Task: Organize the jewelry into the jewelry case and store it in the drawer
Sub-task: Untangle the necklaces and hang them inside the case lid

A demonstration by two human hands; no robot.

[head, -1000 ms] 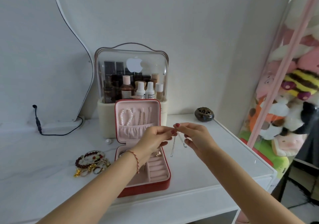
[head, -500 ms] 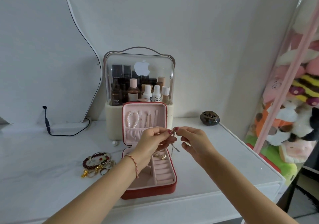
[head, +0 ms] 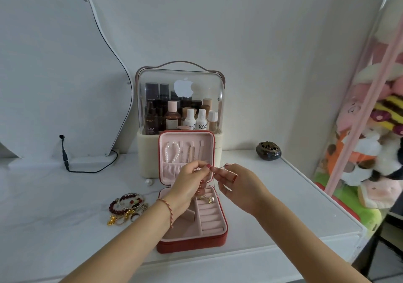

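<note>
A red jewelry case (head: 192, 242) with pink lining stands open on the white table (head: 65, 206). In its upright lid hang a pearl bracelet (head: 172, 153) and thin chains. Small earrings (head: 208, 198) lie in the tray. My left hand (head: 192, 178) and my right hand (head: 233, 178) meet in front of the lid, each pinching one end of a thin silver necklace (head: 214, 182) that dangles between them. A pile of beaded bracelets and rings (head: 127, 206) lies left of the case.
A clear cosmetics organizer (head: 181, 99) full of bottles stands right behind the case. A loose pearl (head: 149, 182) lies beside its base. A dark round incense holder (head: 269, 149) sits at the back right. A mirror with a black cable (head: 65, 158) leans at left; plush toys (head: 370, 147) fill the right.
My hands have risen with the necklace toward the lid's hooks. The head camera has shifted, so the case sits lower and more central in view.
</note>
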